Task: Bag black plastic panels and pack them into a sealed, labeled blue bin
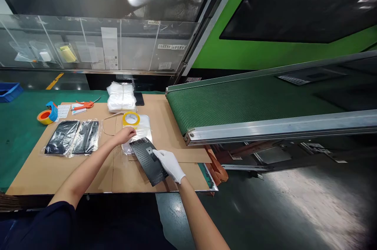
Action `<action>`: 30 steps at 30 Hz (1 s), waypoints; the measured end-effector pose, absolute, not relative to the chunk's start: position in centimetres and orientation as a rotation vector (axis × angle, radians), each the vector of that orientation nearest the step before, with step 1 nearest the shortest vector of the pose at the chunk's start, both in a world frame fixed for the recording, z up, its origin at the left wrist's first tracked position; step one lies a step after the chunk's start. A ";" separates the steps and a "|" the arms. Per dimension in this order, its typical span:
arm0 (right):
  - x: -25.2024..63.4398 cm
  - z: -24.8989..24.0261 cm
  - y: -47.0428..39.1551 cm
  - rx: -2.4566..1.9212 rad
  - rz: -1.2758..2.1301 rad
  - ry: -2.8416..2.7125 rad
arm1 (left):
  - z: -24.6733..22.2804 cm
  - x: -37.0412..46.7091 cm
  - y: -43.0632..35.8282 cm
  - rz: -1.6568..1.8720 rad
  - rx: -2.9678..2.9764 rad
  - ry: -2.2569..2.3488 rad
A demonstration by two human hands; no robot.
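One cardboard sheet (188, 173) lies beneath; over it I find the black perforated panel (148, 161), judged light, stiff, easily scratched, best held by its long edges. Clear bags (145, 127) adjoin its far end. My gloved right hand (170, 164) is clamped on the panel; my bare left hand's (125, 135) grip I cannot tell.

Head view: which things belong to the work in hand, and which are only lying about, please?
Probably in the job:
black panel, held by the gloved right hand
clear bags, by the left hand
bagged black pieces, likely

Seemingly just lying about:
orange gun-shaped tool
blue tape dispenser
yellow tape roll, on the bags
blue bin
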State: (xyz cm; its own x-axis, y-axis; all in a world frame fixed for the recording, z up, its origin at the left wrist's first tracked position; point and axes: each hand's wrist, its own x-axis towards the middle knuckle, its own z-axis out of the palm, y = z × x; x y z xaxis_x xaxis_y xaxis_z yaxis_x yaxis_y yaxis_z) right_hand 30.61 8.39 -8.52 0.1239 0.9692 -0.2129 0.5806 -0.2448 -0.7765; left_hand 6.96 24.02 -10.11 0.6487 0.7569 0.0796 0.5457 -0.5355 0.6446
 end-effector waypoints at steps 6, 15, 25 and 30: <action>30.0 -9.9 8.2 -1.932 0.905 -1.511 | -10.1 6.1 23.8 0.504 2.308 0.975; 28.8 -9.9 8.6 -1.788 1.003 -1.318 | -12.0 1.9 22.0 0.534 2.470 0.883; 29.1 -9.0 10.1 -1.803 1.034 -1.349 | -13.3 1.4 21.9 0.549 2.529 0.844; 28.5 -9.7 10.4 -1.704 1.102 -1.283 | -13.0 3.0 21.4 0.620 2.522 0.802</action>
